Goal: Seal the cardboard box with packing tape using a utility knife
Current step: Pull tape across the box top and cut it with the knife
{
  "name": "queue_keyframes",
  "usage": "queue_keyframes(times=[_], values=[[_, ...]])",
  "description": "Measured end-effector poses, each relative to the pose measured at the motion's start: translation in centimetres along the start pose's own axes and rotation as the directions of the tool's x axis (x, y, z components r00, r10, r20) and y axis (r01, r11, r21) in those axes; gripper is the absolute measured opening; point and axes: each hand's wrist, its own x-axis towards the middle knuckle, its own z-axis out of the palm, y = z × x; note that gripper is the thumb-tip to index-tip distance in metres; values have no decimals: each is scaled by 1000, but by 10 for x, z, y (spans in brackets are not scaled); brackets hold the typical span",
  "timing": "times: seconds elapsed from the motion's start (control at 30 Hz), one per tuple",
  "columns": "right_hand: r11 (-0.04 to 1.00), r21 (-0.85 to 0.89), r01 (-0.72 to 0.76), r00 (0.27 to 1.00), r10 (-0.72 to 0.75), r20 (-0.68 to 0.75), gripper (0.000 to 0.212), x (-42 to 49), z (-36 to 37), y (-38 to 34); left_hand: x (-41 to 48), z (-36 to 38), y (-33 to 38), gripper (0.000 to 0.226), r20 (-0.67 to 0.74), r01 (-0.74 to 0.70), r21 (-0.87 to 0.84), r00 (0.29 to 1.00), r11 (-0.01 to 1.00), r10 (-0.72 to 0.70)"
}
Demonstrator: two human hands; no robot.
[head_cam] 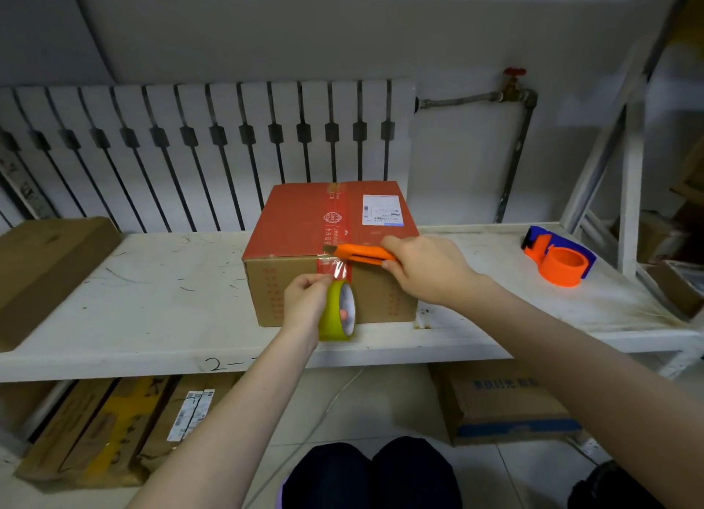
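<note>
Person's knees at bottom of view, both bare arms reaching forward over the counter [152,310] edge. Left hand [304,303] closed around the yellow tape roll [337,310], holding it against the box's front face, low, roll on edge. A short stretch of clear tape [340,268] runs taut from the roll up to the box's top front edge. Right hand [426,268] closed on the orange utility knife [362,255], knife lying roughly level, blade tip pointing left and sitting right at the tape where it bends over the edge. Cardboard box [331,249] sits mid-counter, flaps shut, red top with a red tape band along the centre seam and a white shipping label [382,210] near the far right corner.

Step in hand, as I read it: cutting the tape free of the roll, the top seam looks taped already. Next move calls for keeping the strip tight with the left hand, drawing the blade across it, fingers clear, then pressing the loose end down on the front face.

Further right on the counter, well apart: an orange and blue tape dispenser [558,261], untouched. Another carton [49,264] at the left. Radiator [205,146] on the wall behind
</note>
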Motion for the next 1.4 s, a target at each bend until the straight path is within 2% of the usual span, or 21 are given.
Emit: queue_keyframes(times=[0.13, 0.4, 0.6, 1.13, 1.33, 1.4], values=[[996, -89, 20, 998, -15, 54, 27, -6, -9, -3, 1, 0, -2, 15, -42, -37, 69, 998, 997, 40], [974, -221, 58, 998, -49, 50, 22, -7, -21, -9, -2, 2, 0, 13, -51, -66, 148, 996, 987, 74], [970, -236, 58, 996, -42, 72, 21, -8, -26, -13, -6, 2, 0, 22, -42, -96, 127, 994, 987, 102], [960, -279, 26, 993, 8, 119, 18, -7, -28, -16, -18, 4, -1, 28, -8, -149, 152, 988, 977, 152], [922, -386, 12, 991, 41, 129, 12, -8, -31, -12, -16, 3, 0, 27, -1, -144, 158, 989, 977, 146], [956, -293, -14, 992, 52, 119, 19, -12, -37, -4, -15, 1, 1, 26, 3, -142, 165, 990, 976, 144]])
